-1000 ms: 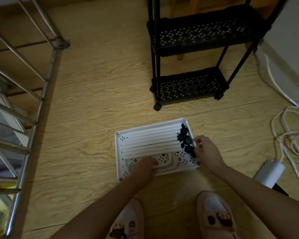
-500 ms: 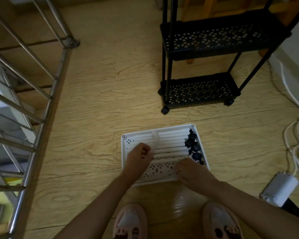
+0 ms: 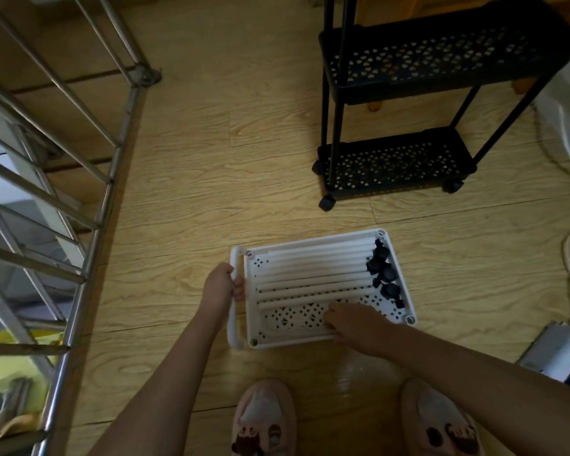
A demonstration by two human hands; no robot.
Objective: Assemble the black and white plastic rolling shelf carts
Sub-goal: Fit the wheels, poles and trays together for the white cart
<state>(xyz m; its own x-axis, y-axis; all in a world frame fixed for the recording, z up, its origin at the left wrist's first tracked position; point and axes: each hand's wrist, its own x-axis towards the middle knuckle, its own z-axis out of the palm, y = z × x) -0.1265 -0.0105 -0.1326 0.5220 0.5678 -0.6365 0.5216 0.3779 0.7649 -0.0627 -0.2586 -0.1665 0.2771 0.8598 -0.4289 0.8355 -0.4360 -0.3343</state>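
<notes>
1. Assembled black perforated plastic rolling cart (image 3: 408,153) stands at one o'clock on the wooden floor.
2. White perforated plastic shelf tray (image 3: 396,258), centre, holds white tubes (image 3: 310,268); black caster wheels (image 3: 384,274) sit at its three o'clock edge. Jolting it could scatter them.
3. Left hand (image 3: 219,284) is curled around a white U-shaped plastic handle (image 3: 234,319) at nine o'clock.
4. Right hand (image 3: 352,324) rests loosely spread at the tray's six o'clock rim.
</notes>
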